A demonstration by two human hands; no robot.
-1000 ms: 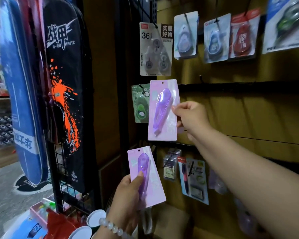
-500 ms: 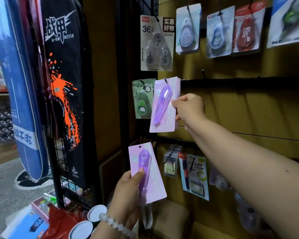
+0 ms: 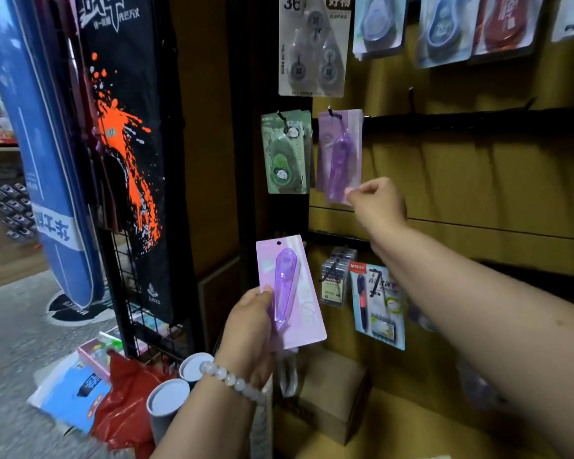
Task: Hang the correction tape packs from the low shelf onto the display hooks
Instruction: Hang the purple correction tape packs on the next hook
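Note:
A purple correction tape pack [image 3: 338,154] hangs on a black display hook [image 3: 332,112] on the wooden wall, right of the green packs. My right hand [image 3: 376,203] reaches up to it, its fingertips pinched on the pack's lower right corner. A second purple correction tape pack [image 3: 292,289] stands upright lower down, gripped at its left edge by my left hand [image 3: 249,329], which wears a bead bracelet. The low shelf is not visible.
Green packs [image 3: 285,154] hang left of the purple one, with a triple pack [image 3: 312,48] and several more above. A pen pack [image 3: 376,306] and small packs [image 3: 335,276] hang below. A cardboard box [image 3: 332,389], a black bag rack [image 3: 126,127], and red bag and tubes [image 3: 168,402] stand nearby.
My right hand lifted the upper purple pack onto the hook, where it now hangs, and my fingers slid down to its lower corner. The left hand's pack stayed about where it was.

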